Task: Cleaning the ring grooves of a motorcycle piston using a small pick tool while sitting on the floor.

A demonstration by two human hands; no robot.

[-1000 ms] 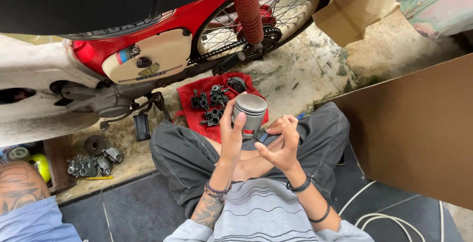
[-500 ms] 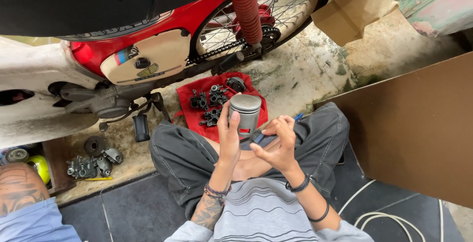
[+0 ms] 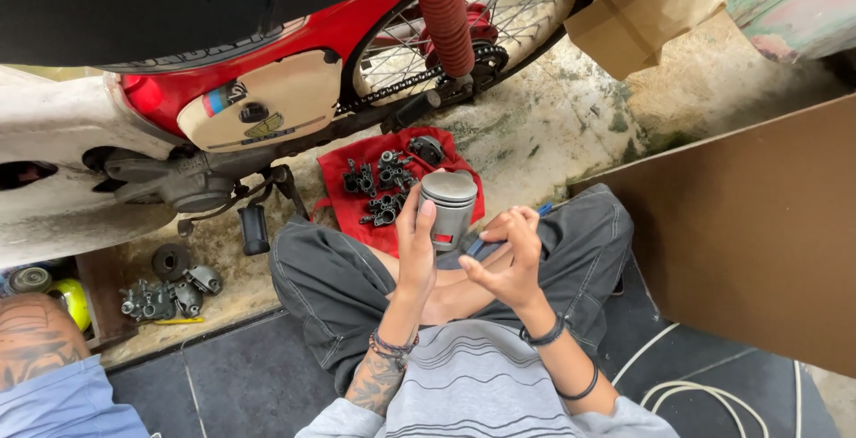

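A person sits cross-legged on dark floor mats beside a red and cream motorcycle [image 3: 267, 108], holding up a grey metal cylindrical piston [image 3: 448, 209] in front of the knees. The left hand [image 3: 415, 242] is wrapped around the piston's side, fingers closed on it with the thumb side toward the camera, so the flat crown faces upward and slightly away. The right hand [image 3: 506, 260] hovers just beside the piston's lower edge with its fingers loosely spread and not closed on the part; a small dark object shows between the two hands, but whether the right fingers grip it cannot be told. Beyond the piston, on the stained concrete floor [image 3: 553, 126], a red cloth [image 3: 357, 215] lies spread out with a cluster of small black engine parts [image 3: 383, 188] on it — just below the motorcycle's spoked rear wheel [image 3: 464, 19] and red coil shock absorber [image 3: 444, 15]. To the left, near a wooden board, more grey metal parts [image 3: 165, 295] lie in a loose group. A large brown cardboard sheet [image 3: 758, 233] stands to the right, and a white cable [image 3: 695, 384] loops across the mat — near the person's right elbow.
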